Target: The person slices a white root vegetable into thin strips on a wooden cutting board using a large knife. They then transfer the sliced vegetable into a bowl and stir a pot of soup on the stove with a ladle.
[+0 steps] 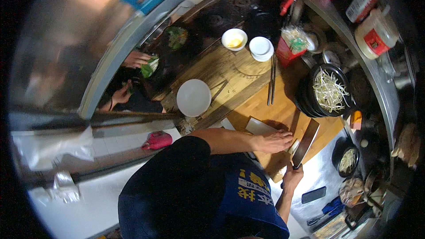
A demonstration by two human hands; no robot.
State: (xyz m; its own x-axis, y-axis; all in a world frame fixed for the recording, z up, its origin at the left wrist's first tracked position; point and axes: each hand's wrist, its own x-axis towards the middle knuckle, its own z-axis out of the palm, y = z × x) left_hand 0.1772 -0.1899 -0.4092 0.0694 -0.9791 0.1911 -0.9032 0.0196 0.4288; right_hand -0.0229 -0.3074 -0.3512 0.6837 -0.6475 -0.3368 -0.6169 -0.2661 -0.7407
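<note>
My right hand grips the handle of a Chinese cleaver, its broad blade lying over the edge of a wooden cutting board. Beside the blade sits a small pale piece of food. Over the board, my left hand has its fingers bent close to that piece; whether they press on it is hard to see. Just behind the left hand a flat white piece rests on the board, and a smaller white piece is partly covered by my forearm.
Bean sprouts fill the top of stacked black bowls. Chopsticks lie near small white dishes and a bowl with yellow residue. A white bowl stands left. Another person's hands handle leafy greens. A phone lies right.
</note>
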